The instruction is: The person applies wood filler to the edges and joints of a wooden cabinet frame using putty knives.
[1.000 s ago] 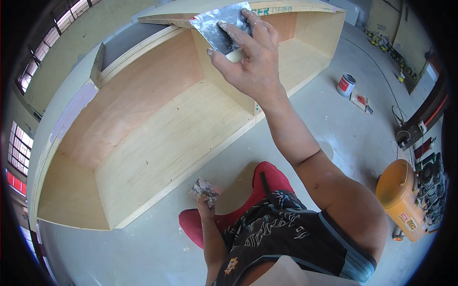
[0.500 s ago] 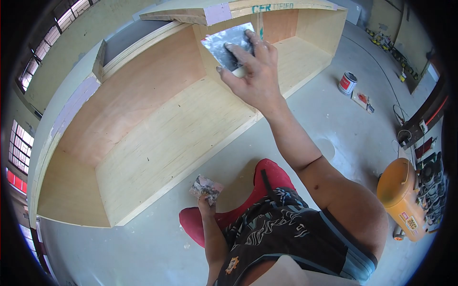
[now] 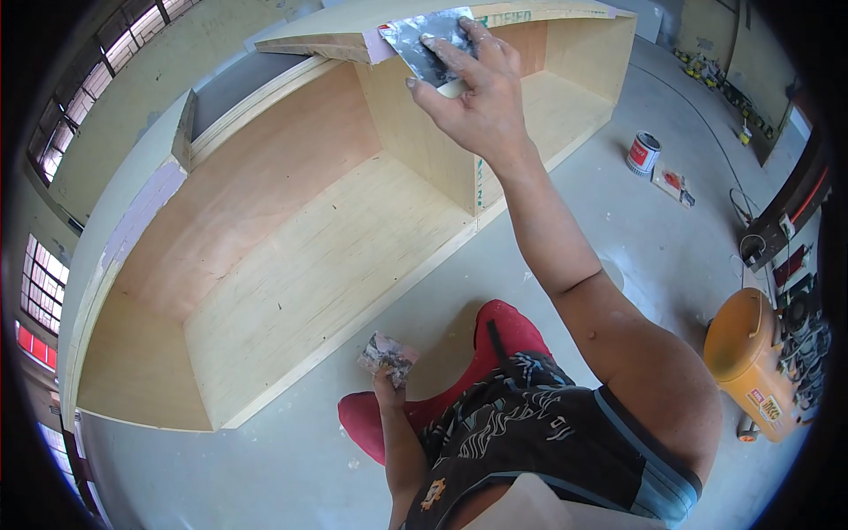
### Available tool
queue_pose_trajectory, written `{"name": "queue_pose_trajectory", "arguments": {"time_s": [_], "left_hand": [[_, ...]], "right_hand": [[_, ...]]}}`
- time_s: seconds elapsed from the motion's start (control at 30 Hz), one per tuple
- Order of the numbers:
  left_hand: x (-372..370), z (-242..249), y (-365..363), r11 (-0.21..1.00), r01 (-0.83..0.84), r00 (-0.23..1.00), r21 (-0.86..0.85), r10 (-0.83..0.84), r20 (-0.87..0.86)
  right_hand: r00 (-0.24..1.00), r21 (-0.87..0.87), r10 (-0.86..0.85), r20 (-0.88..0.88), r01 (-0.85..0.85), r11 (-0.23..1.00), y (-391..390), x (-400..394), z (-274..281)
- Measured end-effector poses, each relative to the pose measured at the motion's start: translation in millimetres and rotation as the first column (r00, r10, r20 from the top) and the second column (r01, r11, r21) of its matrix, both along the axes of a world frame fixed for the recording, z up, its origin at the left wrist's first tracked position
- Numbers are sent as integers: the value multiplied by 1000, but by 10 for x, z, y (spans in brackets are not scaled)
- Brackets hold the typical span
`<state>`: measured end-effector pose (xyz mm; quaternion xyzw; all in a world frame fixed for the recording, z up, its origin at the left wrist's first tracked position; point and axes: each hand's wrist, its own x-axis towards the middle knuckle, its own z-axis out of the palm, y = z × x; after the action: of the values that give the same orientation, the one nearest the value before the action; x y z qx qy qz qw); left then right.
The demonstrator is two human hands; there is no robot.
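The long pale plywood cabinet carcass [image 3: 291, 256] lies on its back on the grey concrete floor [image 3: 618, 221], open face up, filling the left and middle of the view, with pinkish-lilac filler [image 3: 132, 221] smeared along its left front edge. Low in the middle, the left hand [image 3: 386, 378] pinches a small square pad smeared with grey and pink filler [image 3: 386, 353] — fingers closed round its lower edge, held well clear of the wood. Under it sits a red plastic stool [image 3: 495, 340]. Up at the top centre, the right hand [image 3: 481, 97] presses a wide, filler-stained metal putty knife [image 3: 424, 40] flat against the far front edge, just where the upright divider [image 3: 424, 141] meets it; the fingers [image 3: 459, 57] are spread across the blade, thumb hooked beneath. The step in hand looks like spreading filler over that joint, and the next stroke would call for a steady blade angle and an even drag along the edge. To the right stand a small red-and-white tin [image 3: 644, 153], a scrap of printed card [image 3: 671, 185], and an orange compressor tank [image 3: 746, 353] beside a clutter of tools. The knife's handle is hidden under the palm — how much filler the blade carries cannot be told. The tin's label is too small to read, and the fisheye rim cuts off the windows on the left.
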<state>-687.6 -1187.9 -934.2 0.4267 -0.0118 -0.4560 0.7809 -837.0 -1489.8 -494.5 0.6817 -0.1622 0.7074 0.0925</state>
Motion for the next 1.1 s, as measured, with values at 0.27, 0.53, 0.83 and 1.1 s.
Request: {"name": "queue_pose_trajectory", "arguments": {"time_s": [0.27, 0.53, 0.83, 1.1], "left_hand": [[-34, -60, -6, 1000, 11, 1000, 22, -12, 29], [-121, 105, -63, 998, 52, 998, 44, -53, 18], [-118, 32, -79, 998, 21, 1000, 59, -22, 18], [-160, 158, -116, 996, 62, 997, 60, -65, 47]], "right_hand": [[987, 152, 26, -157, -2, 988, 122, -130, -307], [1000, 1, 11, 27, -11, 1000, -162, -229, -89], [999, 40, -37, 0, 37, 998, -289, -133, -117], [997, 112, 58, -47, -52, 992, -157, -293, -308]]}}
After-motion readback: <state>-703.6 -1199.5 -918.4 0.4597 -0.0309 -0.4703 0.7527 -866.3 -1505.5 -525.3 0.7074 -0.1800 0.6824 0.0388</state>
